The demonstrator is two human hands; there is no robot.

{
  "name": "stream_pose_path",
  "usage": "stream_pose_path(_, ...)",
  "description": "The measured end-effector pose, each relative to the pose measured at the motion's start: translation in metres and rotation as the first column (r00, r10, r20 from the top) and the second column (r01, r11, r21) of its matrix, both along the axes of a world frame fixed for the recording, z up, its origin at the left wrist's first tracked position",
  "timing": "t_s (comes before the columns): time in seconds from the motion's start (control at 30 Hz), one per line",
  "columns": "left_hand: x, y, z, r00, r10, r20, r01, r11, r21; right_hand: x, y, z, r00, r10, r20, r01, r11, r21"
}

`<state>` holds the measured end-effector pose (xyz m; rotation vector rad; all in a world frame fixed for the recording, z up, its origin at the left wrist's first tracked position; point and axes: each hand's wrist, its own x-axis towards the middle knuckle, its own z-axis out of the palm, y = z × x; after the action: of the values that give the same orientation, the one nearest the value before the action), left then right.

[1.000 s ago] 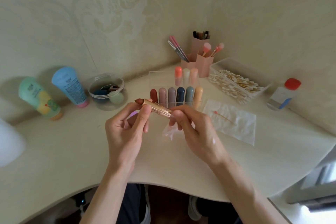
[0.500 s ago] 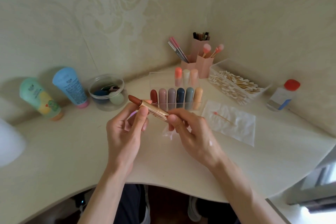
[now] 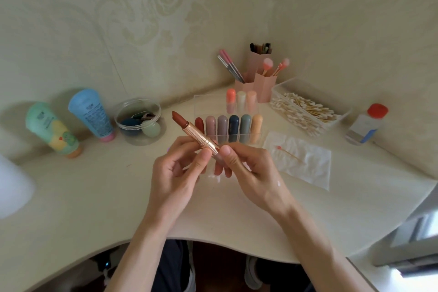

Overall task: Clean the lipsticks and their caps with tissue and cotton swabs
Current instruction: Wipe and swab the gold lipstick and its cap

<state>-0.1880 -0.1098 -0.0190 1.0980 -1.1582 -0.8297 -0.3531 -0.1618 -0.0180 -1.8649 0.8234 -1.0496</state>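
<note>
An uncapped gold lipstick with a brown-red bullet pointing up and left is held above the desk. My left hand pinches its lower barrel between thumb and fingers. My right hand grips the base end. A bit of crumpled tissue shows under my right fingers. A used cotton swab with a pink tip lies on a flat tissue to the right. A clear rack behind my hands holds several capped lipsticks.
An open box of cotton swabs and a red-capped bottle stand at the right. Pink brush holders sit in the corner. A clear round tub and two tubes are at the left.
The lipstick has slid up and left through my hands, so more of the gold barrel and the bullet stick out. My left fingers have shifted down toward the base.
</note>
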Motion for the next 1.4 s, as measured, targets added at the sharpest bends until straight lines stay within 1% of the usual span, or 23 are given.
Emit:
stream_pose_path(0.07,0.002,0.003,0.001,1.000,0.021,-0.020,-0.021,1.000,0.017,-0.002,-0.002,-0.001,0.997,-0.065,0.049,0.065,0.998,-0.016)
stream_pose_path(0.13,0.007,0.006,0.001,0.999,0.040,0.002,-0.040,0.997,0.061,-0.007,-0.008,-0.006,0.971,-0.224,0.085,0.227,0.974,-0.028)
stream_pose_path(0.2,0.013,0.008,0.001,0.999,0.016,0.040,-0.019,0.997,0.075,-0.012,-0.014,-0.010,0.934,-0.356,0.034,0.357,0.933,-0.052)
stream_pose_path(0.23,0.015,0.010,0.002,0.999,0.001,0.045,-0.004,0.997,0.072,-0.014,-0.015,-0.012,0.925,-0.381,-0.011,0.379,0.922,-0.073)
stream_pose_path(0.3,0.016,0.011,0.003,0.999,0.004,0.040,-0.006,0.998,0.060,-0.013,-0.014,-0.014,0.927,-0.355,-0.123,0.340,0.932,-0.128)
stream_pose_path(0.37,0.017,0.012,0.003,0.999,0.034,0.027,-0.035,0.998,0.059,-0.010,-0.012,-0.018,0.931,-0.277,-0.235,0.234,0.952,-0.195)
stream_pose_path(0.43,0.017,0.012,0.002,0.999,0.042,0.004,-0.042,0.997,0.062,-0.007,-0.011,-0.024,0.921,-0.239,-0.309,0.174,0.959,-0.223)
stream_pose_path(0.57,0.018,0.011,0.001,1.000,0.020,-0.023,-0.019,0.999,0.050,-0.007,-0.013,-0.027,0.914,-0.240,-0.328,0.158,0.954,-0.256)
stream_pose_path(0.73,0.018,0.011,0.001,1.000,0.011,-0.027,-0.010,0.999,0.049,-0.010,-0.013,-0.026,0.897,-0.249,-0.365,0.184,0.962,-0.203)
stream_pose_path(0.8,0.017,0.010,0.000,1.000,0.001,-0.022,0.000,0.999,0.051,-0.011,-0.012,-0.025,0.900,-0.274,-0.340,0.218,0.957,-0.194)
stream_pose_path(0.9,0.017,0.010,0.001,1.000,-0.022,-0.001,0.022,0.998,0.055,-0.011,-0.013,-0.023,0.931,-0.271,-0.245,0.244,0.961,-0.134)
stream_pose_path(1.03,0.017,0.011,-0.001,0.997,-0.079,0.028,0.076,0.994,0.079,-0.008,-0.011,-0.018,0.966,-0.196,-0.166,0.194,0.981,-0.024)
stream_pose_path(1.13,0.017,0.011,-0.001,0.994,-0.110,0.028,0.107,0.989,0.098,-0.007,-0.009,-0.017,0.976,-0.165,-0.141,0.168,0.986,0.011)
stream_pose_path(1.17,0.017,0.011,-0.001,0.993,-0.112,0.025,0.109,0.989,0.105,-0.006,-0.009,-0.016,0.980,-0.167,-0.108,0.171,0.985,0.032)
stream_pose_path(1.27,0.015,0.011,0.000,0.994,-0.107,0.026,0.103,0.987,0.123,-0.008,-0.009,-0.010,0.984,-0.166,0.061,0.156,0.978,0.138)
stream_pose_path(1.3,0.014,0.010,0.000,0.994,-0.103,0.038,0.098,0.988,0.123,-0.008,-0.009,-0.009,0.983,-0.166,0.084,0.151,0.977,0.153)
stream_pose_path(1.4,0.014,0.010,0.000,0.995,-0.085,0.045,0.078,0.988,0.136,-0.008,-0.010,-0.011,0.982,-0.177,0.070,0.162,0.971,0.175)
